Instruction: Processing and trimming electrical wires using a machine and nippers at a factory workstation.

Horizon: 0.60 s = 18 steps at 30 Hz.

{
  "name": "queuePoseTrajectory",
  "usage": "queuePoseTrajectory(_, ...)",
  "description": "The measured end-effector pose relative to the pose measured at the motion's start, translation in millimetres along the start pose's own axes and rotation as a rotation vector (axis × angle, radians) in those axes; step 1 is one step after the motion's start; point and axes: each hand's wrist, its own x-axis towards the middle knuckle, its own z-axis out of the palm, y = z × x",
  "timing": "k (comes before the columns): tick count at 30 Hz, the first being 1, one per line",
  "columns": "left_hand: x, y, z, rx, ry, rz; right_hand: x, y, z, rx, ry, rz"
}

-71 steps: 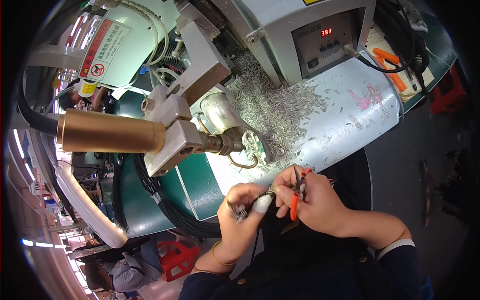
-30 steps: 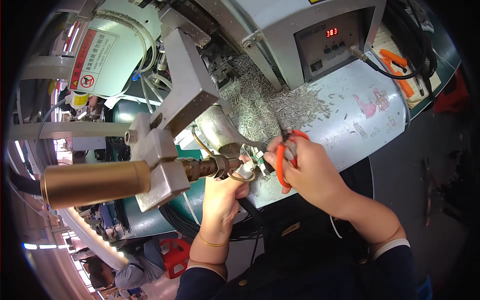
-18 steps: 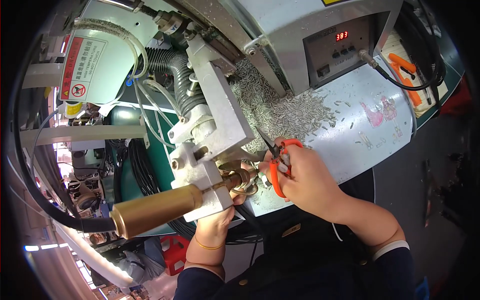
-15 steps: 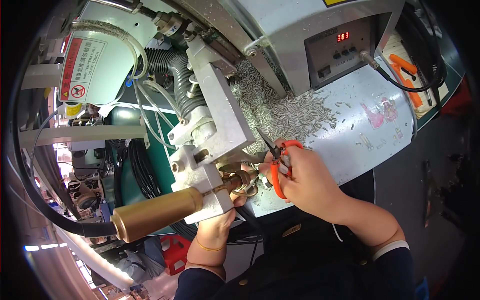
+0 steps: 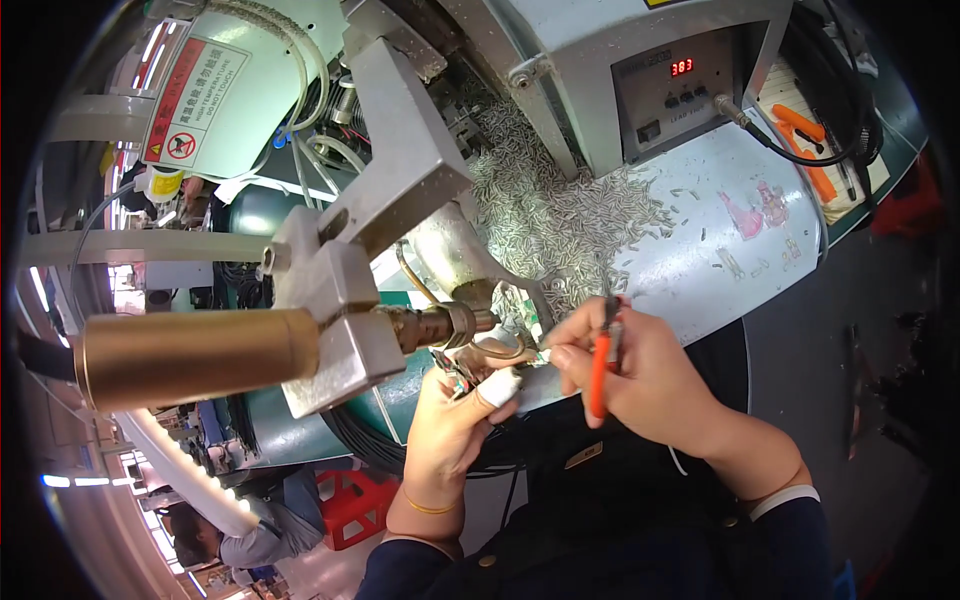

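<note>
My right hand (image 5: 655, 380) is closed around a pair of orange-handled cutters (image 5: 601, 375), whose jaws point up toward the heap of small silvery metal pieces (image 5: 560, 215). Its fingertips reach close to the tip of a soldering iron. My left hand (image 5: 445, 425), with a white covering on its thumb, is bent under that iron. It pinches a small part with green and red bits (image 5: 455, 374), mostly hidden by the fingers and metalwork. Above and left of it, the iron's gold-coloured handle (image 5: 200, 355) sits in a grey metal clamp (image 5: 340, 320).
A grey machine with a red lit display (image 5: 682, 67) stands at the far right. Metal pieces lie scattered on the white sheet (image 5: 700, 270). Orange-handled tools (image 5: 815, 165) rest beyond a black cable. A red stool (image 5: 350, 510) and a seated person (image 5: 270, 535) appear at lower left.
The clamp and gold handle have swung left and nearer. More of my left hand shows now. The cutters in my right hand have turned more upright and shifted right.
</note>
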Motion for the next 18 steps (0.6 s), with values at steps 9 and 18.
queuePoseTrajectory(9,-28,-13,14,0.222,-0.042,0.069,-24,3,14,-0.859,0.288,-0.681)
queuePoseTrajectory(18,-33,-27,10,0.292,-0.001,0.178,-28,25,9,-0.401,0.080,-0.223)
